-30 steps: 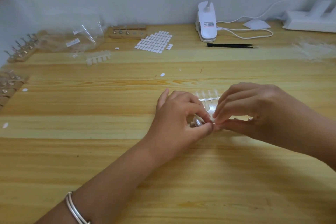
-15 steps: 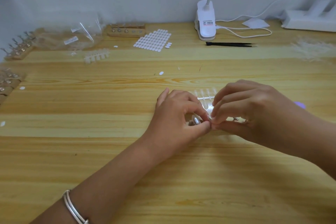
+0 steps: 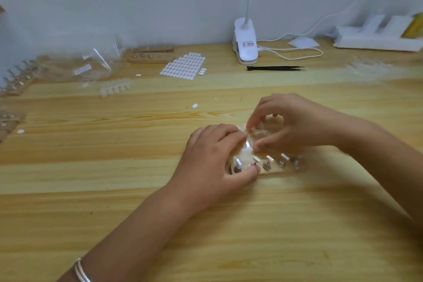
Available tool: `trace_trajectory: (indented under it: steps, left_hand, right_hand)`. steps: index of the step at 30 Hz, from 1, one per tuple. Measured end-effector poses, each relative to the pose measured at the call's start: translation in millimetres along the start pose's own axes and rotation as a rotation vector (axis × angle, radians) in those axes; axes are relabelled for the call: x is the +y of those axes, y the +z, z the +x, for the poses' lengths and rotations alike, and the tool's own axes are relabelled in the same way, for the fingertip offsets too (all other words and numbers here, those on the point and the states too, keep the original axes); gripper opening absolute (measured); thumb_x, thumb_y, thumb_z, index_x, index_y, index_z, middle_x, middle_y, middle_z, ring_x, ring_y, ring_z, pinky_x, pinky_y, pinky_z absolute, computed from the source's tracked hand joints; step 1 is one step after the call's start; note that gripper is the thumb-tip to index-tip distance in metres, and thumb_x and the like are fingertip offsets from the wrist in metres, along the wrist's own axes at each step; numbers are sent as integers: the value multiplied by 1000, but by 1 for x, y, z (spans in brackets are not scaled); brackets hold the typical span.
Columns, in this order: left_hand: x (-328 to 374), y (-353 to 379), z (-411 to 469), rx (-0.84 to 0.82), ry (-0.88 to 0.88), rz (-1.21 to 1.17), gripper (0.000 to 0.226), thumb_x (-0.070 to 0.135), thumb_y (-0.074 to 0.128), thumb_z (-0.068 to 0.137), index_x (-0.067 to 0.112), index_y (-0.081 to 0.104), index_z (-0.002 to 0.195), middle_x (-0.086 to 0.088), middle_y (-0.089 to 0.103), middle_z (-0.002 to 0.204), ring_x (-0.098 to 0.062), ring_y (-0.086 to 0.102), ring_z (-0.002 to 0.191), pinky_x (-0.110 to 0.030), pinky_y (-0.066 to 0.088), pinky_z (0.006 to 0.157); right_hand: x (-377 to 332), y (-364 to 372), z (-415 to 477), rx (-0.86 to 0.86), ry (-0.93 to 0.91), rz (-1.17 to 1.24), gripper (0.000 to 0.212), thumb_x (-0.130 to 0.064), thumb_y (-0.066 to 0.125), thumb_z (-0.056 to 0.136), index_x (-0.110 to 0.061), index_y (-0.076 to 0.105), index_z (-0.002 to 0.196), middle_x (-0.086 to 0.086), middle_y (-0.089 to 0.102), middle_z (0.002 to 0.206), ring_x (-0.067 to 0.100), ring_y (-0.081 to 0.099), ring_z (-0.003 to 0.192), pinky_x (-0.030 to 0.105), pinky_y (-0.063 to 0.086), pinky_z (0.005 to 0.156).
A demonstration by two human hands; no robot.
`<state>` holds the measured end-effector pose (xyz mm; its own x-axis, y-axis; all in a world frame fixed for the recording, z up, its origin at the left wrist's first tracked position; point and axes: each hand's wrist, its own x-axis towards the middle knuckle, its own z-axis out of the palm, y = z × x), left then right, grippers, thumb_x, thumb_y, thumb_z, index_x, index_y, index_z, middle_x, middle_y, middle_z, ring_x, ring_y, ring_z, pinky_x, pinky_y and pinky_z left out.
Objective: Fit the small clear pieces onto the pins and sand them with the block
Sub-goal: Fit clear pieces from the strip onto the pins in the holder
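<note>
A wooden pin holder (image 3: 278, 168) with a row of metal pins lies mid-table. My left hand (image 3: 212, 162) grips its left end, thumb in front and fingers curled over the top. A small clear piece (image 3: 246, 158) sits between them at the leftmost pins. My right hand (image 3: 295, 126) is just behind the holder and pinches a clear strip of small pieces (image 3: 258, 131) between fingertips and thumb. The two hands' fingertips nearly touch. The frame is blurred, so I cannot tell whether the piece is seated on a pin.
At the back stand a white clip lamp (image 3: 245, 41), black tweezers (image 3: 274, 68), a sheet of white stickers (image 3: 183, 66), another pin holder (image 3: 151, 55) and a plastic bag (image 3: 91, 64). Another clear strip (image 3: 114, 89) lies back left. More pin holders (image 3: 16, 80) line the left edge.
My right hand has lifted back and away from the left thumb, taking the clear strip with it. This uncovers the row of pins. My left hand stays on the holder's left end.
</note>
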<state>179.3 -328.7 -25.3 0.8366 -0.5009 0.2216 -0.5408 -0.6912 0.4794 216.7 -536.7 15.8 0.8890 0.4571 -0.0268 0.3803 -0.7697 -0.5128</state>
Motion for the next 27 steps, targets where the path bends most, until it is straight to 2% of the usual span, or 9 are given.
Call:
trace_trajectory:
  steps: [4,8,10,15,19,22,25,27]
  left_hand:
    - [-1,0,-1,13,10,5,64,64,49,76,25,64,125,15,56,124,-3,43,120,-20,17,107]
    - [-1,-1,-1,4,12,10,63,64,51,77,26,63,126,16,55,125,-1,41,120,-18,15,107]
    - [0,-1,-1,7,8,8,61,61,55,77,26,63,127,16,56,124,-2,43,120,-18,16,106]
    - [0,-1,-1,3,0,7,66,64,52,76,26,63,129,17,55,127,-3,43,123,-24,20,110]
    - [1,-1,-1,5,-3,8,64,63,54,77,26,63,129,17,54,127,-3,42,123,-23,19,110]
    - [3,-2,-1,13,2,24,59,59,58,77,25,66,125,14,57,124,-6,46,121,-31,22,113]
    - [4,-4,0,10,0,41,57,59,58,77,23,68,120,13,59,122,-8,48,119,-39,24,114]
    - [4,-4,-1,9,2,34,57,59,56,77,23,67,120,14,58,122,-7,47,119,-36,22,115]
  right_hand:
    - [1,6,1,65,-37,-54,36,-46,84,65,-28,76,96,-14,66,92,11,56,96,38,47,88]
    - [7,9,1,139,-90,23,15,-28,84,77,-21,82,90,-11,71,84,10,63,89,41,51,85]
    - [8,12,1,179,-139,10,6,-18,81,82,-18,82,88,-5,72,82,14,64,85,43,51,83]
    - [7,22,4,248,-188,-31,9,-14,81,83,-14,81,92,-1,71,80,18,62,80,44,50,82]
    - [8,18,4,165,-195,0,10,-17,79,85,-15,79,95,0,68,86,17,61,85,40,50,81]
    - [11,15,4,107,-151,56,7,-16,78,86,-14,73,90,-6,67,86,11,60,86,37,47,83]
    - [12,10,-1,164,-101,169,6,-12,77,86,-12,71,86,-9,72,85,8,62,83,33,47,84]
    - [11,6,-8,241,-103,250,10,-9,79,83,-10,70,80,-7,75,84,9,66,82,31,51,83]
